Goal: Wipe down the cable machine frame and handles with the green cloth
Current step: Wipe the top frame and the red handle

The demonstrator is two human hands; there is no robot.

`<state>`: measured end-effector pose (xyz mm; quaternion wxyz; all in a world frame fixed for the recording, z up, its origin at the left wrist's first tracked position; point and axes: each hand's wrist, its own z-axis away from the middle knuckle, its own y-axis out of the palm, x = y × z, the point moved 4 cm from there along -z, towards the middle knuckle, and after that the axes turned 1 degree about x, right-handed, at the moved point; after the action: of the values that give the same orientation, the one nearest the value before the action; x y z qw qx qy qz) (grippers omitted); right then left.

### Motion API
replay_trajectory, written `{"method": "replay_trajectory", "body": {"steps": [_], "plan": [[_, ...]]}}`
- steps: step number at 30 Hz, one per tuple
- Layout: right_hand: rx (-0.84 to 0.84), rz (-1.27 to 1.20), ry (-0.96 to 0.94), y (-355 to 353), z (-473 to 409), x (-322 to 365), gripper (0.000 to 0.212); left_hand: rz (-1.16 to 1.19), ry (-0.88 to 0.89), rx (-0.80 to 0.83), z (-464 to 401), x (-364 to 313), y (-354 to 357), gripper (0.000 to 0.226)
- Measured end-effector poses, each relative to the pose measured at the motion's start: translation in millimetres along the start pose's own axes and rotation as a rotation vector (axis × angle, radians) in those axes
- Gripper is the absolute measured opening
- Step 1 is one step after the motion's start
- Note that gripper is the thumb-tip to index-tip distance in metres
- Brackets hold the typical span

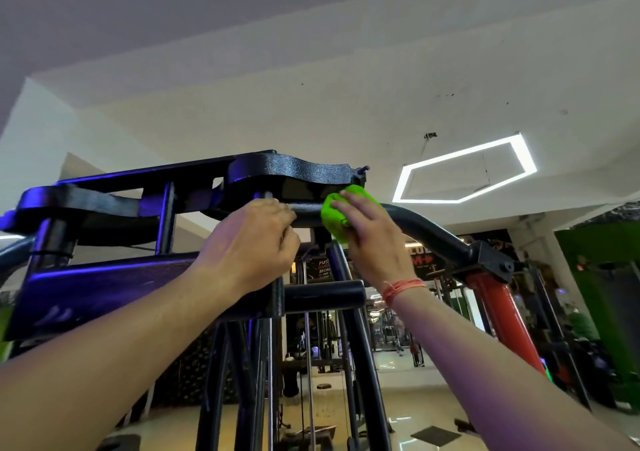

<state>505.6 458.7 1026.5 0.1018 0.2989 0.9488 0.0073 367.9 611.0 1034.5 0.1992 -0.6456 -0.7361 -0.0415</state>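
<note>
Both arms reach up to the top of the black cable machine frame [104, 277], seen from below w/ the ceiling behind; the left hand [252, 239] has its fingers curled over the curved black bar [415, 223], gripping it just left of the cloth. The right hand [372, 239] presses the bunched green cloth [332, 213] against that same bar, fingers bent around the wad & holding it; an orange thread band [401, 288] sits on the right wrist. A red upright [502, 315] stands below the bar's right end; a hexagon light [464, 173] glows on the ceiling.
</note>
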Motion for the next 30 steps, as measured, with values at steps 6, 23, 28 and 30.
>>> {"method": "replay_trajectory", "body": {"steps": [6, 23, 28, 30], "plan": [[0.012, -0.062, 0.055, 14.7, 5.6, 30.1, 0.043, 0.052, -0.051, 0.033, 21.0, 14.6, -11.3, 0.052], [0.267, -0.022, -0.338, 15.2, -37.2, 113.2, 0.042, 0.154, -0.159, 0.179, 89.3, 79.1, -22.1, 0.063], [0.476, 0.024, -0.629, 27.3, -3.3, 131.9, 0.042, 0.131, -0.199, 0.190, 106.7, 91.8, -24.9, 0.061], [0.381, 0.004, -0.512, 25.8, -13.6, 124.3, 0.036, 0.143, -0.233, 0.195, 114.4, 102.1, -23.6, 0.055]]}}
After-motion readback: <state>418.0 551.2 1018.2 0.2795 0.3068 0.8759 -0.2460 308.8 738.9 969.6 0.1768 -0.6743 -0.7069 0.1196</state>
